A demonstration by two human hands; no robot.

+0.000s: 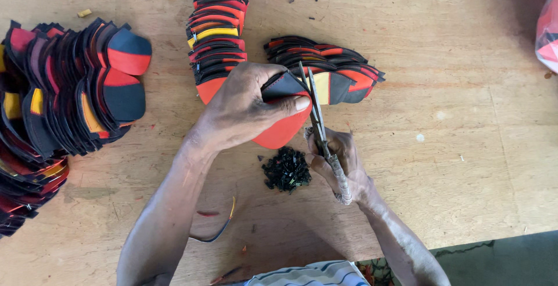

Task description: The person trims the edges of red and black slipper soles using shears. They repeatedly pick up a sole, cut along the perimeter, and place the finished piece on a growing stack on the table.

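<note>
Wooden table (465, 146) is carrying fanned stacks of red, black and yellow cut pieces (75, 88), with a bag's pink corner (549, 30) showing at the right edge, no label readable. Left hand (244, 111) is pinching a red and black piece (285, 124) by its upper edge, fingers closed tight; it looks thin, light and bendy. Right hand (343, 164) is gripping scissors (318, 111), blades narrowly parted at its edge, above black trimmings (286, 170).
</note>
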